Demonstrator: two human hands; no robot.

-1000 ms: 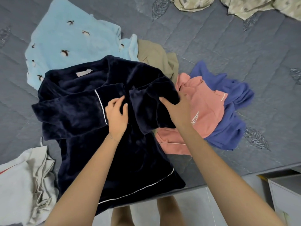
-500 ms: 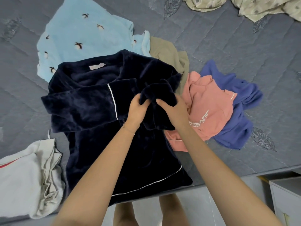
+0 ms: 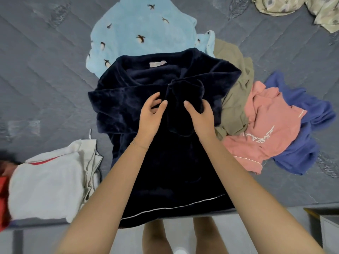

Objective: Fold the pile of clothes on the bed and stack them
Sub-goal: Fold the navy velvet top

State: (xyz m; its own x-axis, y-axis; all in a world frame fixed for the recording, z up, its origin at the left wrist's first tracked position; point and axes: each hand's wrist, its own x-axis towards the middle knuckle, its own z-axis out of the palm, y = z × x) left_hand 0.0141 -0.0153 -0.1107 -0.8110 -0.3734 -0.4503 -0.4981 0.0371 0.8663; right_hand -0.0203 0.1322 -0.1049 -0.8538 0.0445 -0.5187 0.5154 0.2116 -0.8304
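Observation:
A dark navy fleece top (image 3: 170,173) with white piping lies flat at the near edge of the grey bed (image 3: 45,85), its hem hanging slightly over the edge. Its left sleeve is folded across the chest. My right hand (image 3: 199,120) grips the bunched right sleeve at the middle of the chest. My left hand (image 3: 151,116) rests beside it on the folded left sleeve, fingers loosely curled; whether it pinches fabric is unclear. A light blue penguin-print garment (image 3: 139,32), an olive one (image 3: 233,88), a pink one (image 3: 266,129) and a blue one (image 3: 310,136) lie behind and to the right.
A folded white stack (image 3: 47,182) sits at the bed's near left edge, with something red (image 3: 3,197) beside it. A patterned beige cloth (image 3: 293,6) lies at the far right. White furniture (image 3: 328,233) stands on the floor at right. My legs show below the bed edge.
My right hand has carried the right sleeve inward from the garment's side to the middle of the chest. My left hand has stayed near the folded left sleeve. The view has shifted right.

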